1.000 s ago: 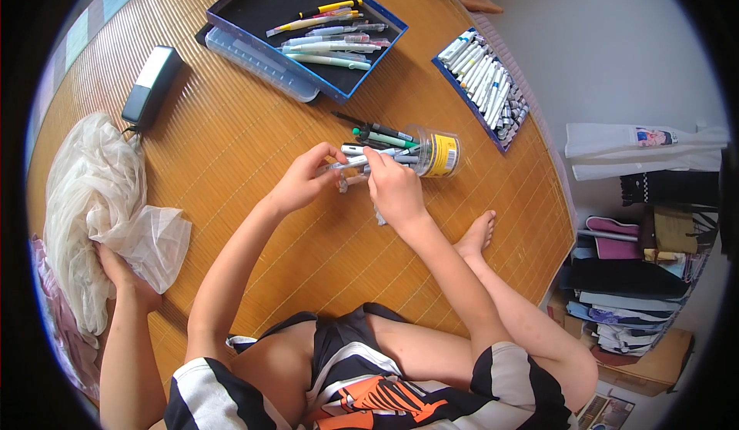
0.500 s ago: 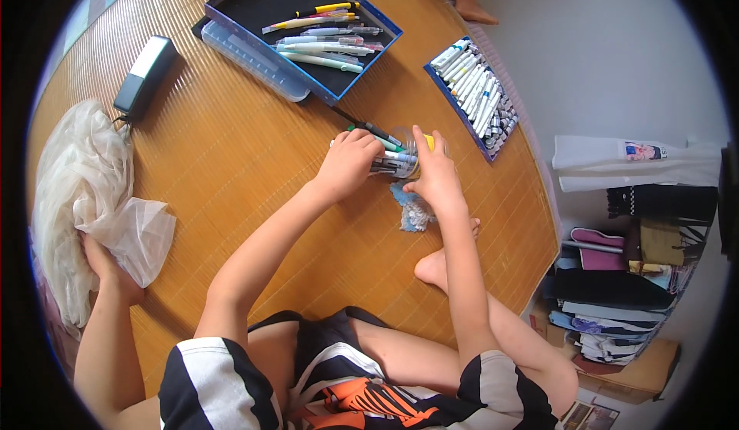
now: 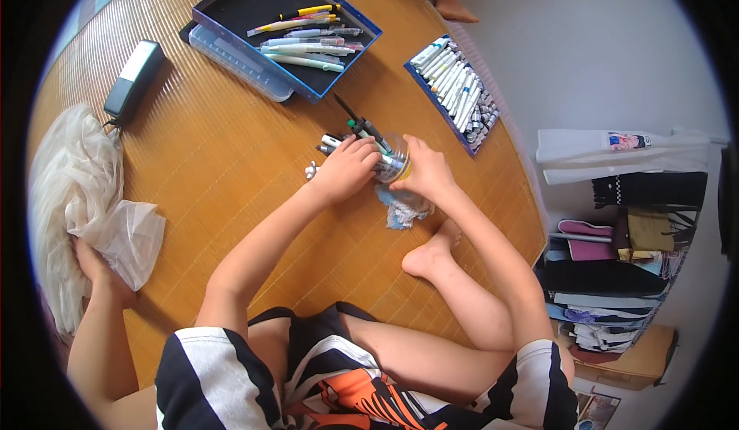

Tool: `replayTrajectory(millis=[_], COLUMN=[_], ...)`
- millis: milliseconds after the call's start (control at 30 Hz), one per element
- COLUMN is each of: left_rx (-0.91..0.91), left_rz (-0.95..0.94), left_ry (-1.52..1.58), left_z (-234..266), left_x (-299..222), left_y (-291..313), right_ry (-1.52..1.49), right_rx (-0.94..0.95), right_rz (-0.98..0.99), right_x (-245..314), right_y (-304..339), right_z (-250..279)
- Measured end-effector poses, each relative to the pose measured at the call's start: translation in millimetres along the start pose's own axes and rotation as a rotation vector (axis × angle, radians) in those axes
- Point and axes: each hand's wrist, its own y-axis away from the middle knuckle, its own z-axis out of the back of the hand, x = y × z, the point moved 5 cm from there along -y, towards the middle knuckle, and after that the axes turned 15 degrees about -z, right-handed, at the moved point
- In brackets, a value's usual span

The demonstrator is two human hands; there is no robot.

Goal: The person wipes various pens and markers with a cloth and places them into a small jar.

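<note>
A clear jar with a yellow band lies tipped over the mat, and my right hand is closed round its far right side. Several pens, dark, white and green-tipped, stick out of the jar toward the upper left. My left hand has its fingers curled over the pens at the jar's mouth; its palm side is hidden. A small white object shows beside the left hand. Just under the jar lies a crumpled blue and white cloth.
A blue-edged black tray with several pens rests on a clear plastic case. A box of white paint tubes stands at the right. Sheer fabric and a dark oblong case lie left. Another person's foot shows at the top.
My right hand has shifted along the jar, and its fingers are now wrapped closer round it. More pens and the small white object show by my left hand. The whole view has moved slightly.
</note>
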Motion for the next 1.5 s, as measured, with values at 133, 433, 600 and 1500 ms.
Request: replayTrajectory(millis=[133, 433, 600, 1500], left_rx=[-0.002, 0.307, 0.548, 0.422], left_rz=[-0.06, -0.253, -0.26, 0.312], left_ry=[0.015, -0.253, -0.524, -0.063], left_z=[9.6, 82.5, 81.7, 115.5], left_x=[-7.6, -25.5, -21.7, 38.8], left_y=[-3.1, -14.5, -0.3, 98.8], right_ry=[-0.129, -0.909, -1.585, -1.411], right_rx=[-0.049, -0.113, 0.052, -0.103], right_rz=[0.023, 0.088, 0.178, 0.196], right_x=[-7.5, 31.3, 82.6, 92.8], right_y=[9.9, 14.9, 11.4, 9.5], right_z=[-2.8, -15.7, -43.2, -74.0])
